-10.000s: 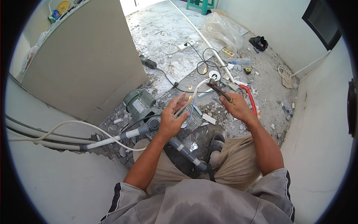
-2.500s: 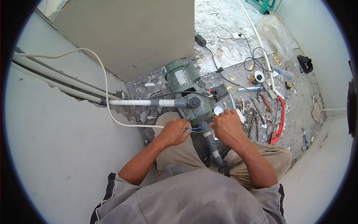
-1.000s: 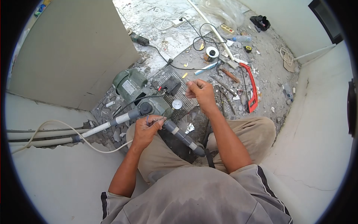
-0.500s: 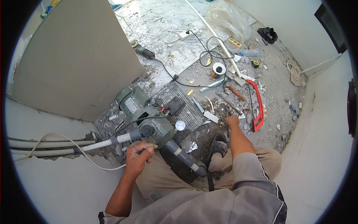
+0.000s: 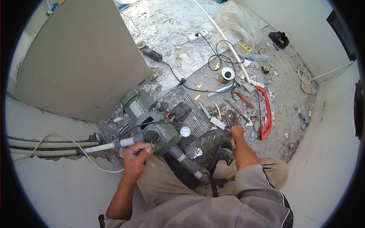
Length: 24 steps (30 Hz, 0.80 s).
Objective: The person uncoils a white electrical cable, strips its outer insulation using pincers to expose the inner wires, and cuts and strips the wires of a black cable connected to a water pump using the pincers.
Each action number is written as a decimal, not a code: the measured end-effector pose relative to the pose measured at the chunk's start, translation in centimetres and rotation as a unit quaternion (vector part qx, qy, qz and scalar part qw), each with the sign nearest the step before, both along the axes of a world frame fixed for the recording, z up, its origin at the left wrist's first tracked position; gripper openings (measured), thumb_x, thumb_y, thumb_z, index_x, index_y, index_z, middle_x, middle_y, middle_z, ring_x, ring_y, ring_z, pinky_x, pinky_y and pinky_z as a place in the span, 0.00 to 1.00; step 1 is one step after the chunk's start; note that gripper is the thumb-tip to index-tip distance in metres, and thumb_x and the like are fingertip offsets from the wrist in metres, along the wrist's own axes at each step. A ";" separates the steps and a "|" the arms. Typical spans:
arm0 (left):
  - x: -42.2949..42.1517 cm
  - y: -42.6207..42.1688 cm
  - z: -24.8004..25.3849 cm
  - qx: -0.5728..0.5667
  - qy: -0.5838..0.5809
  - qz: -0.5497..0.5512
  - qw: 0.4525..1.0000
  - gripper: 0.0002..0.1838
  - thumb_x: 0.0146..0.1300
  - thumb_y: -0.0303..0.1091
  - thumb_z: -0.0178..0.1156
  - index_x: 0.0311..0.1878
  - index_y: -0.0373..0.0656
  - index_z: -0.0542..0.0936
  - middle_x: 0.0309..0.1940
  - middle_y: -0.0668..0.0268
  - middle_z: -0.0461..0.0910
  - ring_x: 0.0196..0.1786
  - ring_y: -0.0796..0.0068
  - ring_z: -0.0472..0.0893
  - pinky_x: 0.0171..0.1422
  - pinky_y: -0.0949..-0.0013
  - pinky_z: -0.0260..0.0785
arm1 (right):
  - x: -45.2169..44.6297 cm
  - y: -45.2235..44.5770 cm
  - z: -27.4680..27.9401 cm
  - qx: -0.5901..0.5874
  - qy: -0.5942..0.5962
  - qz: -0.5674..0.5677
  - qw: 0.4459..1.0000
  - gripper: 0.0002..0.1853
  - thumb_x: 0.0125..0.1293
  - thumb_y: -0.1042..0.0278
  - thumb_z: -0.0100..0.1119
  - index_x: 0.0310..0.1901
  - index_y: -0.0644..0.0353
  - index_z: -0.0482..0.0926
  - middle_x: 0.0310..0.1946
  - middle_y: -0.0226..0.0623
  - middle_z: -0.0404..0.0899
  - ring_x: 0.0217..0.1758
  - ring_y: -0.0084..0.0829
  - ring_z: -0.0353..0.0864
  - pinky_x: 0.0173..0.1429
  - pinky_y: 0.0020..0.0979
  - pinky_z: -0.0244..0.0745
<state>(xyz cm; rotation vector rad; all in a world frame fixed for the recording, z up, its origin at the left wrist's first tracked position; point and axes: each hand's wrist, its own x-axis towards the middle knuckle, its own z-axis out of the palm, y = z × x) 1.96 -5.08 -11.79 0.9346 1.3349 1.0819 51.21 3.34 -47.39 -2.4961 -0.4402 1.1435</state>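
Note:
My left hand [image 5: 137, 161] pinches the end of a white cable [image 5: 100, 169], and thin strands show at the fingertips. This hand is just below the dark cap of a green water pump [image 5: 161, 131], beside the joint with a grey-and-white pipe [image 5: 110, 145]. A round pressure gauge [image 5: 185, 132] sits on the pump's right side, and a thick grey pipe [image 5: 186, 163] runs down from it. My right hand [image 5: 237, 132] is closed low over the rubble, near my sandal [image 5: 224, 152]; what it holds, if anything, is hidden.
A red hacksaw [image 5: 267, 114], a chisel-like rod [image 5: 236, 109], a wooden handle [image 5: 245, 99] and a tape measure [image 5: 265, 70] lie on the debris. An angle grinder [image 5: 152, 53] with its black cord is farther back. A panel [image 5: 80, 57] stands at left; a wall [image 5: 334, 133] bounds the right.
The view has shifted slightly, so the scene sits a little lower and farther right. My left hand has moved slightly up and left, nearer the pump's cap. My right hand stays closed near the ground.

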 end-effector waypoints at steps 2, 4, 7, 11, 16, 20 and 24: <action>0.0 1.0 -0.3 -0.011 -0.005 0.023 1.000 0.08 0.71 0.29 0.65 0.46 0.33 0.87 0.25 0.68 0.80 0.23 0.82 0.75 0.28 0.77 0.63 | -1.2 2.7 1.4 0.075 0.146 -0.087 0.983 0.10 0.70 0.66 0.64 0.44 0.63 0.78 0.27 0.42 0.74 0.24 0.38 0.79 0.29 0.51 0.77; 0.3 2.1 0.0 0.000 -0.002 0.015 1.000 0.09 0.71 0.30 0.66 0.47 0.34 0.87 0.25 0.70 0.79 0.25 0.84 0.74 0.29 0.77 0.63 | -5.1 4.9 9.3 0.192 0.202 -0.074 0.958 0.12 0.74 0.63 0.61 0.39 0.65 0.79 0.23 0.39 0.75 0.17 0.34 0.73 0.23 0.42 0.72; 0.0 3.2 -1.1 0.034 -0.016 -0.013 0.999 0.09 0.72 0.30 0.66 0.47 0.34 0.87 0.25 0.71 0.79 0.25 0.86 0.73 0.28 0.78 0.61 | -8.6 8.8 20.2 0.240 0.167 0.186 0.938 0.15 0.78 0.61 0.56 0.37 0.65 0.81 0.24 0.38 0.80 0.19 0.32 0.76 0.29 0.42 0.74; 0.3 3.5 -0.3 0.069 0.022 -0.041 0.997 0.08 0.73 0.29 0.65 0.47 0.34 0.87 0.31 0.70 0.83 0.32 0.86 0.77 0.37 0.77 0.67 | -14.6 7.9 33.7 0.265 -0.063 0.532 0.802 0.13 0.76 0.60 0.58 0.48 0.61 0.85 0.30 0.45 0.85 0.31 0.42 0.84 0.44 0.47 0.79; -0.1 2.9 0.0 0.098 0.027 -0.077 0.992 0.07 0.73 0.28 0.63 0.46 0.35 0.87 0.39 0.69 0.86 0.42 0.83 0.79 0.51 0.73 0.72 | -18.5 0.8 39.9 0.289 -0.215 0.690 0.628 0.20 0.72 0.66 0.59 0.64 0.51 0.80 0.42 0.47 0.82 0.45 0.47 0.86 0.48 0.48 0.81; 0.5 2.6 0.4 0.094 0.015 -0.106 0.990 0.07 0.73 0.30 0.63 0.44 0.37 0.86 0.30 0.73 0.81 0.32 0.87 0.73 0.37 0.76 0.66 | -19.7 -1.6 40.0 0.281 -0.256 0.694 0.612 0.27 0.70 0.68 0.62 0.71 0.48 0.74 0.48 0.43 0.78 0.51 0.46 0.84 0.50 0.46 0.80; 0.5 2.3 1.7 0.043 0.003 -0.157 0.987 0.06 0.72 0.31 0.63 0.42 0.38 0.85 0.28 0.77 0.77 0.31 0.89 0.70 0.35 0.77 0.62 | -19.8 -1.8 39.7 0.300 -0.248 0.687 0.614 0.29 0.69 0.68 0.65 0.72 0.49 0.74 0.50 0.43 0.77 0.52 0.45 0.83 0.51 0.44 0.80</action>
